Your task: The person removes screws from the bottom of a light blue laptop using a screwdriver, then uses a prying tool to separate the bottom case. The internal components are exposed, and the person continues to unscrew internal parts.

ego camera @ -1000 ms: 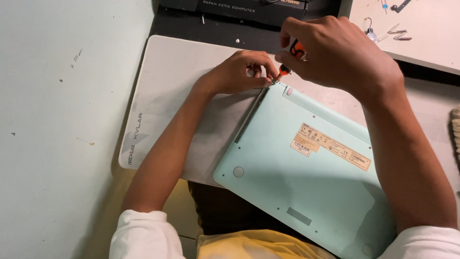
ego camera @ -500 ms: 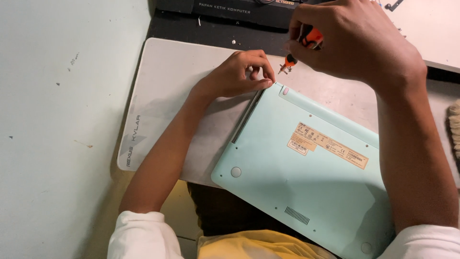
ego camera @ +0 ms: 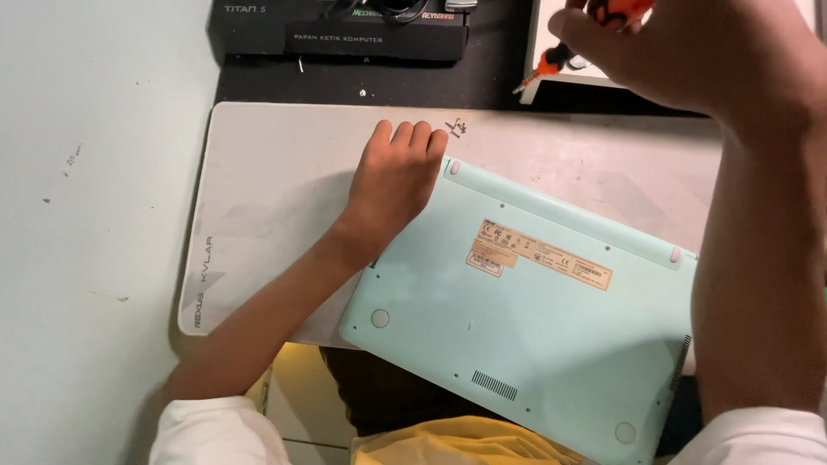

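A mint-green laptop [ego camera: 534,336] is seen lying upside down, its underside facing up, set at a slant across a pale grey desk mat [ego camera: 276,198] and reaching past the mat's near edge toward the person's lap. The left hand [ego camera: 394,185] is laid flat, palm down and fingers together, at the laptop's far left corner; the heel of the hand appears to rest on the laptop's edge while the fingertips lie on the mat, and nothing is clasped in it. The right hand [ego camera: 689,52] is raised at the top right of the view, well apart from the laptop and beyond its far edge, and is closed around a small screwdriver [ego camera: 551,62] with an orange and black handle; the tip is pointed down and to the left, over the edge of a white tray [ego camera: 551,90] on the dark surface behind the mat. A label strip [ego camera: 538,256] is fixed near the laptop's far edge, and round rubber feet are seen at its corners. A broad bare stretch of mat is left open to the left of the left hand, bounded by the pale table surface [ego camera: 95,215]. A black box [ego camera: 345,34] is placed beyond the mat's far edge.
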